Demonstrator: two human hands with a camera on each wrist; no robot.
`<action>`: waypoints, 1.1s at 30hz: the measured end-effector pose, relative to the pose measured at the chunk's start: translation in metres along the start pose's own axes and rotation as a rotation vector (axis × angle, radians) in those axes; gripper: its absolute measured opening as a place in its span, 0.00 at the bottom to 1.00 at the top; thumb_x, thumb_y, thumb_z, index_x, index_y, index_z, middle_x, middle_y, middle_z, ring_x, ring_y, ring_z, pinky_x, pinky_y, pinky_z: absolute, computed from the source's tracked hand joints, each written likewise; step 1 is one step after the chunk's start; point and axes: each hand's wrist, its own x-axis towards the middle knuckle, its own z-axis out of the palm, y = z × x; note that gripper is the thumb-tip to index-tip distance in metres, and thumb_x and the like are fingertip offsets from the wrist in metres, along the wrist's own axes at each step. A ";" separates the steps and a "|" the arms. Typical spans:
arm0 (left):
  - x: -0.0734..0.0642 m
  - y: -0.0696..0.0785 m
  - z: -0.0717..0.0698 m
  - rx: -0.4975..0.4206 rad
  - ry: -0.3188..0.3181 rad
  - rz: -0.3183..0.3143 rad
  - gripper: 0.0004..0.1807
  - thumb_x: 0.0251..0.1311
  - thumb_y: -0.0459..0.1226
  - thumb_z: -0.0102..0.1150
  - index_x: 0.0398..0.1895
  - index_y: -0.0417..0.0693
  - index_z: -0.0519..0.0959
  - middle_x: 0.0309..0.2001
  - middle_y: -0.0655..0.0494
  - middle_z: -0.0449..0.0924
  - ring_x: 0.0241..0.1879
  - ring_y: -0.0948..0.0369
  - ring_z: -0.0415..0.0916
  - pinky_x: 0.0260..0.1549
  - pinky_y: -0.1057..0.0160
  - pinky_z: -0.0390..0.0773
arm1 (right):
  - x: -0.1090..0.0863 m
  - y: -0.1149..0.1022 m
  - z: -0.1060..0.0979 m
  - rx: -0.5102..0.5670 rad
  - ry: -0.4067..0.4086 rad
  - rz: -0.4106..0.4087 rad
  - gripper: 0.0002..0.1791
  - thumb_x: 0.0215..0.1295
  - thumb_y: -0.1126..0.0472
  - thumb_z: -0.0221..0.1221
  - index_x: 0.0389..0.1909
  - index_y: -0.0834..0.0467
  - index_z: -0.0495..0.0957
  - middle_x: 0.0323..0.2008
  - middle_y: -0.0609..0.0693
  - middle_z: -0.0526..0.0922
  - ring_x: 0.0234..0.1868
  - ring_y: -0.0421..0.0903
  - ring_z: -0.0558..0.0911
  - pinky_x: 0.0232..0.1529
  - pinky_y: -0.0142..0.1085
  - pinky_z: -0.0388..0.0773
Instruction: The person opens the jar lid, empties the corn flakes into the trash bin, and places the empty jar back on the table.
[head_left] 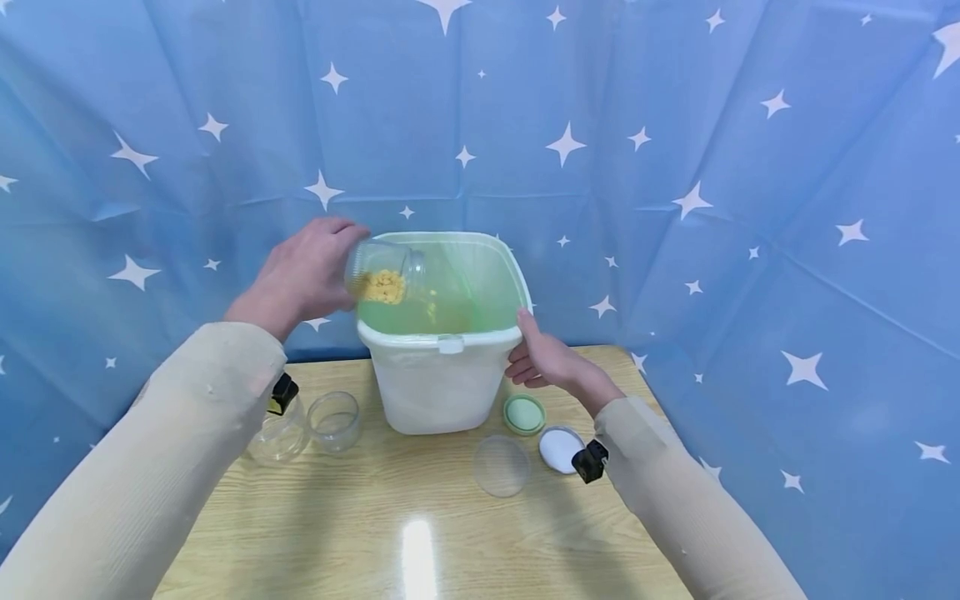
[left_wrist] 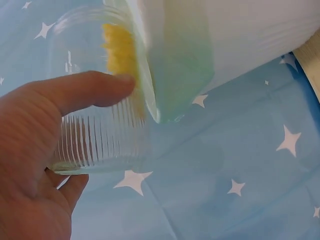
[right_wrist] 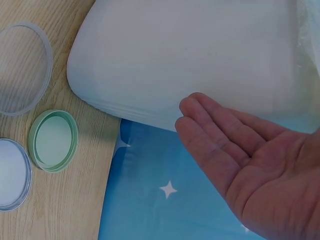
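My left hand (head_left: 307, 271) grips a clear ribbed glass jar (head_left: 373, 255) by its base end, thumb along its side in the left wrist view. Tipped on its side, the jar has its mouth over a white bin (head_left: 438, 387) with a pale green bag (head_left: 487, 279) lining it. Yellow crumbly bits (head_left: 384, 287) lie in the jar, and a few show below its mouth, inside the bin. On the bin's right side, my right hand (head_left: 551, 358) has its thumb at the rim; in the right wrist view its fingers (right_wrist: 215, 132) extend fairly straight along the wall.
Two clear containers, a larger one (head_left: 277, 440) and a smaller cup (head_left: 333, 421), stand left of the bin. To its right lie a green lid (head_left: 524, 414), a white lid (head_left: 561, 450) and a clear lid (head_left: 502, 467). Behind the wooden table (head_left: 352, 525) hangs a blue starred curtain (head_left: 517, 83).
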 end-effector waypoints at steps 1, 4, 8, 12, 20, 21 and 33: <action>0.000 0.000 0.000 -0.002 0.001 -0.001 0.46 0.43 0.34 0.70 0.71 0.48 0.64 0.71 0.45 0.62 0.71 0.44 0.56 0.60 0.34 0.68 | 0.000 0.000 0.000 -0.001 0.000 -0.002 0.54 0.70 0.31 0.14 0.56 0.75 0.69 0.51 0.70 0.80 0.52 0.63 0.81 0.58 0.53 0.78; -0.001 0.000 0.000 -0.003 -0.003 -0.008 0.46 0.43 0.34 0.69 0.71 0.48 0.63 0.72 0.45 0.62 0.71 0.44 0.56 0.60 0.34 0.68 | 0.001 0.000 0.000 -0.007 -0.005 -0.007 0.54 0.70 0.31 0.14 0.56 0.75 0.69 0.51 0.70 0.79 0.52 0.63 0.81 0.58 0.53 0.78; 0.000 0.002 0.001 -0.015 0.000 -0.006 0.46 0.44 0.34 0.69 0.71 0.49 0.63 0.71 0.46 0.62 0.71 0.44 0.56 0.60 0.34 0.68 | 0.001 0.001 -0.001 -0.003 -0.005 -0.008 0.54 0.70 0.31 0.13 0.56 0.75 0.69 0.52 0.70 0.79 0.53 0.63 0.81 0.59 0.53 0.77; 0.000 0.003 0.001 -0.010 -0.001 0.005 0.45 0.44 0.34 0.68 0.71 0.48 0.64 0.71 0.46 0.62 0.71 0.44 0.56 0.60 0.35 0.69 | 0.001 0.001 -0.001 0.002 -0.006 -0.003 0.54 0.70 0.31 0.13 0.57 0.75 0.69 0.52 0.70 0.79 0.53 0.63 0.81 0.59 0.52 0.77; 0.000 0.002 0.000 0.005 0.015 0.008 0.44 0.44 0.33 0.67 0.71 0.49 0.64 0.71 0.45 0.63 0.71 0.44 0.57 0.60 0.35 0.69 | 0.001 0.001 -0.001 0.000 -0.005 0.001 0.54 0.70 0.31 0.13 0.56 0.75 0.69 0.52 0.70 0.79 0.53 0.63 0.81 0.59 0.52 0.77; 0.000 0.001 0.000 0.009 0.013 0.010 0.44 0.44 0.33 0.66 0.71 0.49 0.64 0.71 0.45 0.63 0.70 0.44 0.57 0.59 0.35 0.70 | 0.001 0.001 -0.001 0.001 -0.004 0.001 0.54 0.70 0.31 0.13 0.56 0.75 0.69 0.52 0.70 0.79 0.53 0.63 0.81 0.59 0.52 0.77; -0.001 0.000 0.000 0.004 0.022 0.014 0.45 0.43 0.32 0.68 0.71 0.49 0.64 0.71 0.45 0.63 0.71 0.43 0.57 0.60 0.35 0.69 | 0.002 0.000 0.000 0.006 -0.004 0.000 0.54 0.70 0.31 0.13 0.57 0.75 0.69 0.52 0.70 0.79 0.52 0.62 0.81 0.59 0.52 0.78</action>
